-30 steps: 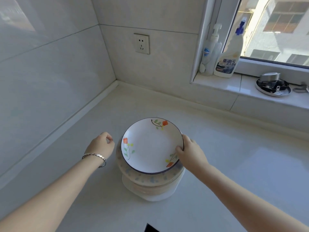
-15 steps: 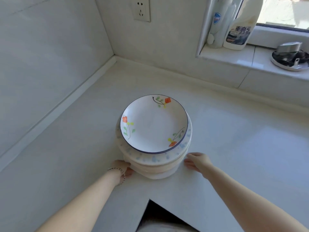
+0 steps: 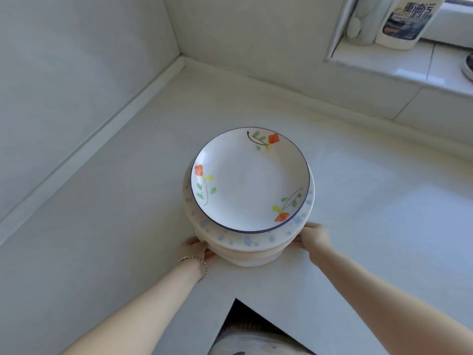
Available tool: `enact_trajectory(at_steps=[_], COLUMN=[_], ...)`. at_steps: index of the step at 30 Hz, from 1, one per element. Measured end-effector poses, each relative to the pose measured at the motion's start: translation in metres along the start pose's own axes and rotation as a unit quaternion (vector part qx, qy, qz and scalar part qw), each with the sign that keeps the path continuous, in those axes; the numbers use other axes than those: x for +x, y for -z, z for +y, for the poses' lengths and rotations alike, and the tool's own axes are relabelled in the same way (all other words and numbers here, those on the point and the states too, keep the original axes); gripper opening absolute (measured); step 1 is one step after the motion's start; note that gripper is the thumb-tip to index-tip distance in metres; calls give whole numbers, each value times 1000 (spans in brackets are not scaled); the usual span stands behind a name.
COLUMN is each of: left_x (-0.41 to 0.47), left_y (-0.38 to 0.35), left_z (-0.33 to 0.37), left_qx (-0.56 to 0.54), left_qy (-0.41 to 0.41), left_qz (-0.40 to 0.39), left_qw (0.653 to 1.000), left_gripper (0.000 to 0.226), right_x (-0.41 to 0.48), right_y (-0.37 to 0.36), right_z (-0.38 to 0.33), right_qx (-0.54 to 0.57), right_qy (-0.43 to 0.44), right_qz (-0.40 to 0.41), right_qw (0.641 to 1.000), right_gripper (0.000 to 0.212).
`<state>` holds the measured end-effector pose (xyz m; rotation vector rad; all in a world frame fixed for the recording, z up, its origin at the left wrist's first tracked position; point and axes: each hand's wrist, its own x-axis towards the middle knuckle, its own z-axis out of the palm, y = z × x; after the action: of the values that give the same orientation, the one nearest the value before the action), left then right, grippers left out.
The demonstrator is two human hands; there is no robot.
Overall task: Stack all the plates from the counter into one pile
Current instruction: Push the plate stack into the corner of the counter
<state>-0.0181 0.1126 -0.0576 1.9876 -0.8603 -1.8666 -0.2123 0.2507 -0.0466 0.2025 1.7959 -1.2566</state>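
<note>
— How do our arms lie?
— Both reach forward and inward. Our left hand (image 3: 195,248) and right hand (image 3: 313,237) are on opposite sides of the pile of plates (image 3: 245,254), low at its base on the counter (image 3: 371,213).
— And the grip?
— Each hand clasps the lower plates' edge, thumb above and fingers curled beneath. The pile sits between our palms.
— What tops it?
— A flowered plate (image 3: 250,179) lies over a blue-speckled plate (image 3: 247,239), just above our hands.
— Anything unclear?
— Our fingertips vanish under the rims, and we cannot count the cream plates below. A bracelet (image 3: 194,260) circles our left wrist.
</note>
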Motion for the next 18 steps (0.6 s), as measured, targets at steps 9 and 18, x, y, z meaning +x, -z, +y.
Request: enact_trajectory(at_steps=[9,18], left_x=[21,86], left_y=[-11,-28], left_z=[51,148], left_qx=[1,19], left_qy=[-18,-41], left_qz=[16,20], left_qw=[1000,999], left_gripper=[19,20], right_x=[27,88], right_y=[-37,-108], right_z=[-35,-110], right_qx=[-15,3], right_qy=[8,11], right_qz=[6,6], right_qw=[1000,1000], right_gripper=[23,29])
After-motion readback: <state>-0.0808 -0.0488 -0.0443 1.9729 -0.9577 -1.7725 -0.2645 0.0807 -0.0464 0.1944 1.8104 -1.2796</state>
